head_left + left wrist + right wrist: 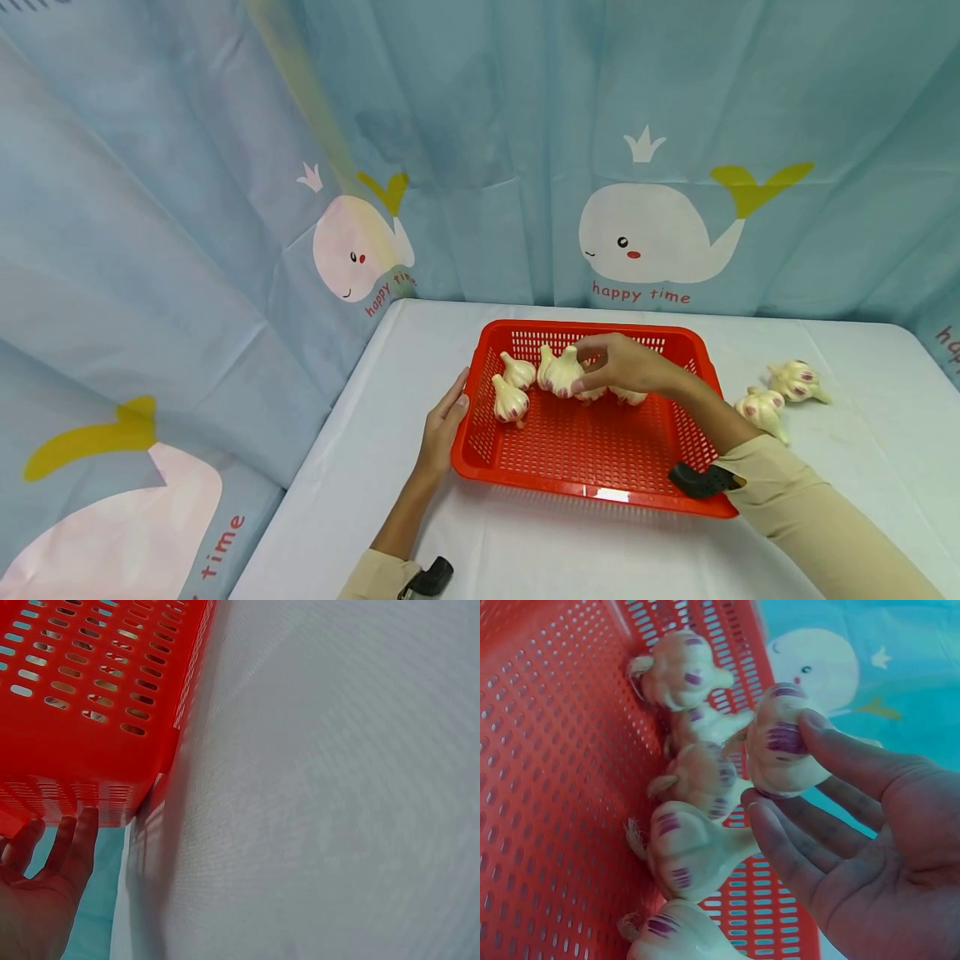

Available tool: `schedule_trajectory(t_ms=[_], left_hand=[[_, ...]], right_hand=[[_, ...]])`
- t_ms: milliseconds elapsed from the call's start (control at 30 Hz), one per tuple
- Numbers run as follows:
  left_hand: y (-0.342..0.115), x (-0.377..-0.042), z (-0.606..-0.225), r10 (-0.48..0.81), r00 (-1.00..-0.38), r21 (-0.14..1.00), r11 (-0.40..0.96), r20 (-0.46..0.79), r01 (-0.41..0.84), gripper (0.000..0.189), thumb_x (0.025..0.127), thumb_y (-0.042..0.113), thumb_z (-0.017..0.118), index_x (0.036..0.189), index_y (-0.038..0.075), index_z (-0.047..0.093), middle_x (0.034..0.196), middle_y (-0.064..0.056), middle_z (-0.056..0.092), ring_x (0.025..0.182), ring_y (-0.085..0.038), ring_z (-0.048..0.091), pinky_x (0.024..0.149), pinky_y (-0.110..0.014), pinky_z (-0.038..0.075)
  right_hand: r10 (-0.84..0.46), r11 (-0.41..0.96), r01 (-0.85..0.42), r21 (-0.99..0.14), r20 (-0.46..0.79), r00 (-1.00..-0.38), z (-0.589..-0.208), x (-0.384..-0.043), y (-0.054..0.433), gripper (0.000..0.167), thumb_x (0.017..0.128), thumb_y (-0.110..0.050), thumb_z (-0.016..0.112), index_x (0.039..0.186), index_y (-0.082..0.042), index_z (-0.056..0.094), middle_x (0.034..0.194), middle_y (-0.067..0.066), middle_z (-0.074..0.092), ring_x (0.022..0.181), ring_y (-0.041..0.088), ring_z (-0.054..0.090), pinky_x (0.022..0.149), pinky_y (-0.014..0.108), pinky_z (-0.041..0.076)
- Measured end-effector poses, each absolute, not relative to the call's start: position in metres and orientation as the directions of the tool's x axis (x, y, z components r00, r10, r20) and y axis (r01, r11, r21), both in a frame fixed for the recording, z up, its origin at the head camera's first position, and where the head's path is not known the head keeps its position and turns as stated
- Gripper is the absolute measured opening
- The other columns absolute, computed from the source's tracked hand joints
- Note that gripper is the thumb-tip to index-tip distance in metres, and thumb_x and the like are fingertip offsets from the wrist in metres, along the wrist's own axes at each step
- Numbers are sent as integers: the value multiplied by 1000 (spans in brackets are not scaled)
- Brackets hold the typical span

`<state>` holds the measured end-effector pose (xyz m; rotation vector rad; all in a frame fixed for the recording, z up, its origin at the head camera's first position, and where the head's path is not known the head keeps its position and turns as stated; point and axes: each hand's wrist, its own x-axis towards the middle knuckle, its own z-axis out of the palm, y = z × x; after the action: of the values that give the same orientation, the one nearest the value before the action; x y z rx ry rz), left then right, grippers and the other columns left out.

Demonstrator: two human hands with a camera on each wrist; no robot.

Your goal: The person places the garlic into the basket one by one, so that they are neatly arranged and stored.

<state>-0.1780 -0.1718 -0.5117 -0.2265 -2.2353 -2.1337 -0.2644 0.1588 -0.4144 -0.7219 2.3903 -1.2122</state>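
Between thumb and fingers, my right hand (618,364) pinches a garlic bulb (781,742) with purple streaks, held above the red plastic basket (585,498). Under and beside it in the basket are several more garlic bulbs (511,401), in a rough row along the far side; the hand partly hides some of them in the head view. My left hand (441,429) is at the basket's left side. In the left wrist view its fingertips touch the slotted basket wall (75,746), with the fingers fairly straight.
Two garlic bulbs (798,382) lie on the white tablecloth (862,500) to the right of the basket. Behind the table hangs a blue curtain (480,233) printed with whales, which also runs down the left side.
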Motion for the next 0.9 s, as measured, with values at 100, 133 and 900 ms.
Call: schedule_trajectory(t_ms=[100,133,900], left_hand=[[-172,-178,-512,74,-988,989,45,134,138,52,114,28,42,166,23,38,169,4,40,154,-23,41,113,-34,48],[-172,-178,-512,75,-988,989,45,135,139,52,114,28,42,166,23,38,169,4,40,154,-23,40,113,-34,48],[-171,-177,-510,70,-989,990,43,127,131,51,115,27,41,166,25,39,168,5,41,153,-20,41,114,-35,47]], right_hand=[[-609,495,-283,-822,-95,-788,-415,-264,155,59,92,-27,85,141,-3,64,140,26,64,123,43,68,106,58,55],[-611,493,-278,-824,-101,-786,-416,-265,154,59,92,-26,85,141,-3,64,140,25,64,123,43,68,106,57,55],[-703,499,-313,-808,-166,-692,-426,-266,130,64,88,-19,87,141,6,61,124,19,73,117,35,69,102,52,58]])
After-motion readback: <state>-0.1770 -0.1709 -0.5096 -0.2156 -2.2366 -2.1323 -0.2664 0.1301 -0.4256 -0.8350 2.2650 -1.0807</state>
